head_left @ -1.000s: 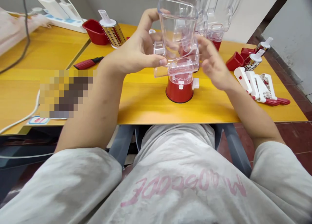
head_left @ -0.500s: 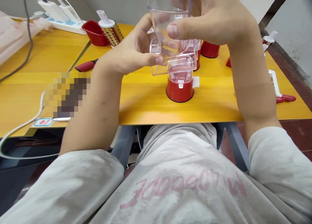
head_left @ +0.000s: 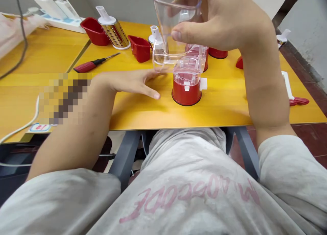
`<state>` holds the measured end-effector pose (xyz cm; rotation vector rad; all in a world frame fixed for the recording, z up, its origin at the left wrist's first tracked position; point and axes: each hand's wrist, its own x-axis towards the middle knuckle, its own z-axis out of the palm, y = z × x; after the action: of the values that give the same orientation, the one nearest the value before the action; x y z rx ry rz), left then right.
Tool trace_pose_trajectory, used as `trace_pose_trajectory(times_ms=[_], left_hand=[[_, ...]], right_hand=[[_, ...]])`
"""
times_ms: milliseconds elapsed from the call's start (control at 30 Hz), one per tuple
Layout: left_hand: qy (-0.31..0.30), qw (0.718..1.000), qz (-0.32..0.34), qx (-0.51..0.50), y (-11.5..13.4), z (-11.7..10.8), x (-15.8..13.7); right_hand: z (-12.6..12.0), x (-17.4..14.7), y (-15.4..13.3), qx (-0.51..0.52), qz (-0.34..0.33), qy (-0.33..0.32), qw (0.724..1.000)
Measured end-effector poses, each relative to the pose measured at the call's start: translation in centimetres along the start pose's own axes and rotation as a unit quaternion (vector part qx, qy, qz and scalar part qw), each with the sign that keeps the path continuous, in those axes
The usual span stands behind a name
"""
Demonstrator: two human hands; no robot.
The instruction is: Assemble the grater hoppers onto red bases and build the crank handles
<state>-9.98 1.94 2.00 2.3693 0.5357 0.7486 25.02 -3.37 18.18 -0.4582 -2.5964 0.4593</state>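
Note:
My right hand [head_left: 221, 25] is wrapped around the upper chute of a clear plastic grater housing [head_left: 162, 15], thumb across its near side. The housing's rounded lower part is right over a red round base [head_left: 186, 93] with a clear top; whether the two are joined I cannot tell. A small white tab [head_left: 203, 83] sticks out from the base's right side. Left of the base, my left hand [head_left: 131, 83] is low over the table, fingers stretched out and holding nothing.
On the yellow table [head_left: 143, 115] are a screwdriver [head_left: 87, 66], red hoppers [head_left: 94, 32] and a metal grating drum [head_left: 117, 33] with a white stem. A white power strip [head_left: 67, 23] is at the back left. A white piece with red ends [head_left: 298, 101] lies at the right.
My left hand has let go of the clear housing and moved down and left, its fingers now spread. My right hand stays on the chute, which has shifted slightly up in view.

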Motion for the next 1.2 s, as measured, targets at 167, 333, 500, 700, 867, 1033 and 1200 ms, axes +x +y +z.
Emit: trace_pose_trajectory(times_ms=[167, 333, 500, 700, 867, 1033, 1200], left_hand=[[-0.054, 0.992, -0.053, -0.100, -0.3, 4.1, 1.5], [-0.031, 0.982, -0.075, -0.172, 1.3, 8.2, 2.5], [0.027, 0.984, -0.071, -0.159, 1.9, 9.4, 2.1], [0.079, 0.979, -0.053, -0.183, 1.6, 10.2, 2.6], [0.117, 0.971, -0.047, -0.202, 1.6, 10.7, 2.6], [0.151, 0.962, -0.071, -0.214, 2.1, 10.8, 2.9], [0.144, 0.961, -0.075, -0.224, 2.4, 10.6, 3.0]], right_hand=[[0.7, -0.1, -2.9, -0.033, 0.065, 0.025, 0.997], [1.4, 0.2, -4.7, -0.089, 0.133, 0.044, 0.986], [2.4, 1.0, -6.3, -0.193, 0.205, 0.039, 0.959], [3.4, 1.5, -8.5, -0.264, 0.252, 0.032, 0.931], [4.2, 1.8, -9.5, -0.313, 0.289, 0.031, 0.904], [5.0, 2.6, -11.2, -0.347, 0.349, 0.035, 0.870], [4.8, 2.7, -10.2, -0.373, 0.330, 0.029, 0.867]])
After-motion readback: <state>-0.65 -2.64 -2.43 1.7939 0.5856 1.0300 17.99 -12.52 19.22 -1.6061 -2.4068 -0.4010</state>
